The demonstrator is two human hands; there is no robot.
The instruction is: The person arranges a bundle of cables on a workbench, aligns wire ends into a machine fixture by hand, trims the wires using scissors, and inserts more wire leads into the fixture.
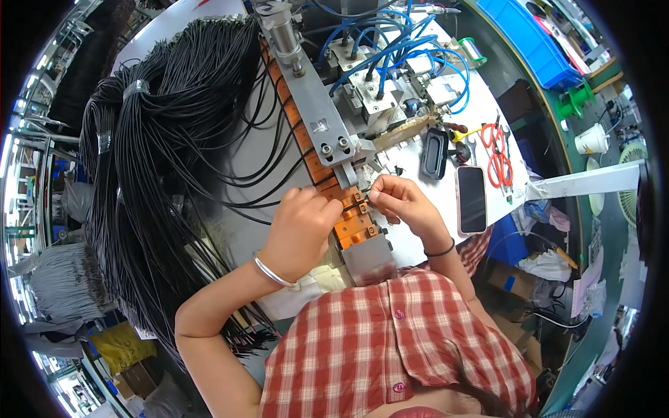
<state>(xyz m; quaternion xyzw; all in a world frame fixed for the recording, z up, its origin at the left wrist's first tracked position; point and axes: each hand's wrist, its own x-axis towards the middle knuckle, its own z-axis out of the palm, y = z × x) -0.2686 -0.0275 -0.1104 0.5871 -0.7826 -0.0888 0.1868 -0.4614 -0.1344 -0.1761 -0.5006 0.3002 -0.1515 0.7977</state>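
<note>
Both of my hands are at the near end of an orange fixture rail (356, 227). My left hand (301, 224) curls its fingers on the left side, closed on a thin black cable (355, 206) that lies across an orange block. On the right side, my right hand (408, 202) pinches the same cable near its end; the tip is too small to make out. Just beyond my fingers stands a grey metal press arm (306, 97) with bolts. More black cables run from the rail to a large tied bundle of black cables (150, 132) at the left.
Blue air tubes (390, 49) join metal fittings at the back. To the right lie a black tray (434, 153), a phone (471, 200), red-handled scissors (499, 169) and a wrench (472, 148). A grey block (369, 259) ends the rail near my body. A blue bin (529, 42) stands far right.
</note>
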